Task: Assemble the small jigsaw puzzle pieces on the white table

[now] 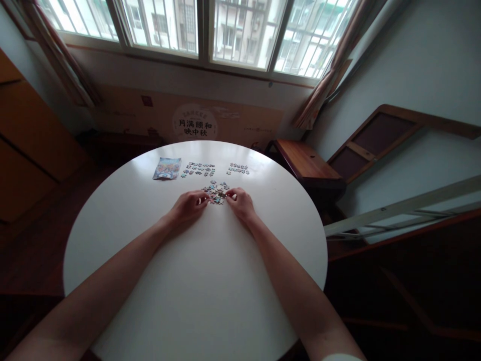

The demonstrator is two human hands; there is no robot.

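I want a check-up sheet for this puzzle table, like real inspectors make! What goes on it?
Surface: round white table, glossy.
Job's things: small pile of jigsaw pieces between the hands; farther back, a left group and a right group of pieces.
Clutter: colourful picture packet lying flat beside the left group.
Grips: left hand and right hand rest on the table, fingertips at the pile; too small to tell if either pinches a piece.
Cables: nothing seen.
Surroundings: barred windows behind, wooden side table to the right, wooden cupboard to the left.
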